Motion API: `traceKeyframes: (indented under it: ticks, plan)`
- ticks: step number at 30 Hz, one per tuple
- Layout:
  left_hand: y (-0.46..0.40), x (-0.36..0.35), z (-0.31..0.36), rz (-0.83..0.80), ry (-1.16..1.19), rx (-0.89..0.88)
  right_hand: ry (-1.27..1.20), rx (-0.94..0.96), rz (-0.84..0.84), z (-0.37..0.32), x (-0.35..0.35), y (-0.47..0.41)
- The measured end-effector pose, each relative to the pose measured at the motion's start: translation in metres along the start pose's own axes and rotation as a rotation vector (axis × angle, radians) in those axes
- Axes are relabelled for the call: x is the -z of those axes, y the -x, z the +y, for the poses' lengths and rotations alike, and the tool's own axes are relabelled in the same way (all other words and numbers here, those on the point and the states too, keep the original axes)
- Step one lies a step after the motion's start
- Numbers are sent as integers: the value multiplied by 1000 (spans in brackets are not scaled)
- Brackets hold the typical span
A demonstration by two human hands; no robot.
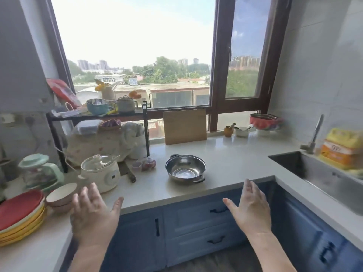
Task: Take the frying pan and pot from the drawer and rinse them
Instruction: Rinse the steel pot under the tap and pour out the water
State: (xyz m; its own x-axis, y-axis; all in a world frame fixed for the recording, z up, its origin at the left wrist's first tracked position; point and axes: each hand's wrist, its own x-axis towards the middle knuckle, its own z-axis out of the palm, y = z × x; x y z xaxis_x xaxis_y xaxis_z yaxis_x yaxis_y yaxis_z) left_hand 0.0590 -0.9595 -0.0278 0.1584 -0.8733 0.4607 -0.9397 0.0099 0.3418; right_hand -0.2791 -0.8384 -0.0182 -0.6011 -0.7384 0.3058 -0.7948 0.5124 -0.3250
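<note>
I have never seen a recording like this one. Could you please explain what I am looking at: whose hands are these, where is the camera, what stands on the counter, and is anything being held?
There is no machine here. A person wears one wide camera on the head, so you look down at their own two hands. The left hand and the right hand are both open in front of the counter and hold nothing. On the counter stands a steel pot with two handles. Left of it are a small white cooker, a bowl and stacked plates. A wooden board leans at the window. The sink and tap are at the right. The blue drawers below are closed. No frying pan is visible.
</note>
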Motion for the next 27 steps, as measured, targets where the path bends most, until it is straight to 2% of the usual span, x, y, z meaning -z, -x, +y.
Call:
traceKeyframes:
  ticks: [9, 15, 22, 27]
  plan:
    - [-89, -134, 123, -120, 2, -19, -13, 22, -42, 24, -71, -160]
    - [-141, -212, 195, -136, 33, 14, -74, 200, -230, 34, -121, -286]
    - [-176, -287, 212, -338, -135, 8, -99, 384, -484, 27, -196, -392]
    - [-206, -337, 216, -347, -154, 44, -68, 426, -572, 16, -252, -440]
